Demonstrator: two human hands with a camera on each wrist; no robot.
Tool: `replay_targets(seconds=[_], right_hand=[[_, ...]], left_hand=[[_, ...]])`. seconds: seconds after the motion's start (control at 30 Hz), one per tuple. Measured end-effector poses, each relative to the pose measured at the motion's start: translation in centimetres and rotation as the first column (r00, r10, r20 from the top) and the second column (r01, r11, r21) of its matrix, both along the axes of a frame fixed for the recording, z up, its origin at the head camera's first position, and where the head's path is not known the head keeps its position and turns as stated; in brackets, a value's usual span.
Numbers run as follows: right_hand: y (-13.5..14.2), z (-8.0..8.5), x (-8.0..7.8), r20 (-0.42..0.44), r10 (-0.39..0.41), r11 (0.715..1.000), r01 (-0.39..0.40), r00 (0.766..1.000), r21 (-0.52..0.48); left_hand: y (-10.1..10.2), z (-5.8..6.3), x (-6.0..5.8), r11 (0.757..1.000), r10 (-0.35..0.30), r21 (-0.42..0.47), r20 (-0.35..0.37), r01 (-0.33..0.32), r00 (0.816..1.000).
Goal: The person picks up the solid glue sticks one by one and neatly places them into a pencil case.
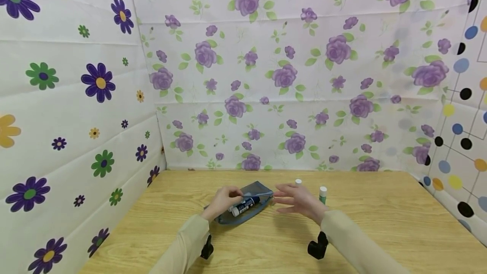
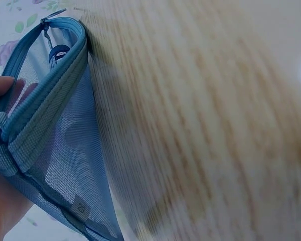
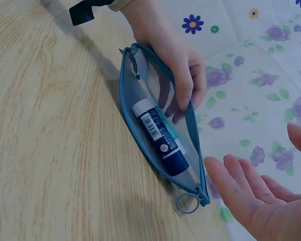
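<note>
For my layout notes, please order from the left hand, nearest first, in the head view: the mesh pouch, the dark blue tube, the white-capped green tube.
1. Mesh pouch: its edge pinched by the left hand.
2. Dark blue tube: inside the pouch.
3. White-capped green tube: rightmost, behind the right hand.

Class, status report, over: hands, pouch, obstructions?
Left hand pinching pouch; right hand open, empty. Pouch open, dark-blue tube inside. Nothing visibly blocking its mouth.
</note>
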State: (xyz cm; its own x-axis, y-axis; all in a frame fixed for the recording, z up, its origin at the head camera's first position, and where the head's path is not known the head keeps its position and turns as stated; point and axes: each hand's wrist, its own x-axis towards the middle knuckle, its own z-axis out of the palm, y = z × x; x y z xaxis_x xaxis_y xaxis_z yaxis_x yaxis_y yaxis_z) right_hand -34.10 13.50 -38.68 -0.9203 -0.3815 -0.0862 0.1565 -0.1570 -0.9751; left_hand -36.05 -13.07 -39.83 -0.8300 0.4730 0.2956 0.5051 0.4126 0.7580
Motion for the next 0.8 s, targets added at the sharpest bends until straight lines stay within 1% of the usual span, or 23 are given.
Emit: replay_targets(seconds=[0.17,0.3,0.43,0.67,0.73,0.8], right_hand=[[0.9,0.4,0.1,-0.005,-0.050,0.999,0.050,0.999,0.014],[1.6,0.4,0.0,-0.004,-0.093,0.995,0.093,0.996,0.026],[2.3,0.5,0.0,-0.026,-0.108,0.993,0.109,0.994,0.050],[3.5,1.0,-0.1,-0.071,-0.153,0.980,0.161,0.986,0.117],[3.9,1.1,-0.1,-0.080,-0.148,0.978,0.158,0.986,0.136],[4.3,1.3,-0.1,-0.087,-0.143,0.977,0.155,0.986,0.144]], left_hand=[[0.0,0.0,0.0,1.000,-0.001,0.003,0.001,0.001,1.000],[0.0,0.0,0.1,1.000,0.008,-0.002,-0.005,-0.008,1.000],[-0.1,-0.5,-0.3,1.000,0.014,-0.001,-0.005,-0.014,1.000],[-0.6,-3.4,-3.1,0.999,0.033,-0.025,-0.031,-0.034,0.999],[-0.7,-3.6,-3.4,0.999,0.035,-0.034,-0.029,-0.036,0.999],[-0.7,-3.6,-3.5,0.999,0.032,-0.034,-0.024,-0.032,0.999]])
